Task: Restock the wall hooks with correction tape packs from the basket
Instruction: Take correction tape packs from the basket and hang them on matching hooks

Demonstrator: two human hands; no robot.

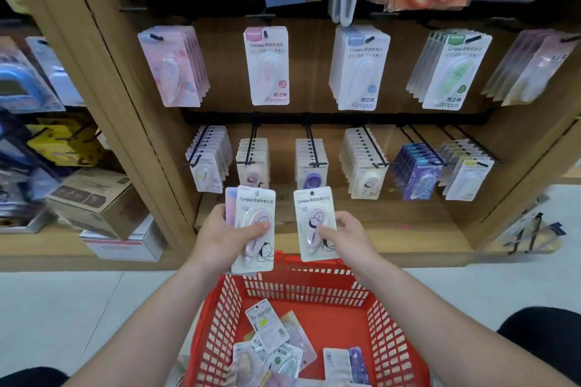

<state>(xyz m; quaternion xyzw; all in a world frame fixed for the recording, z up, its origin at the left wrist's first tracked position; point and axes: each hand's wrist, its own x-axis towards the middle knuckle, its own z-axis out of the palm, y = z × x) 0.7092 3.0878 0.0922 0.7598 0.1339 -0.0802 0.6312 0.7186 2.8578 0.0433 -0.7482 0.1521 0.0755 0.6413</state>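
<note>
Fingers point(220, 212) of the left hand point(226, 237) are curled round a small stack of correction tape packs point(256, 207), with the thumb pressed on the front blister. Fingers point(345, 217) of the right hand point(350, 234) are closed on a single pack point(314, 214), thumb laid across its blister. Both loads are held upright, side by side but apart, above the far rim of the red basket point(311, 287) and below the lower row of wall hooks point(250, 148). Loose packs point(270, 328) are seen lying on the basket floor. Hanging packs point(364, 166) are carried on the lower hooks, and an upper row point(267, 69) is loaded too. Cardboard boxes point(94, 195) are stacked on the shelf at left.
</note>
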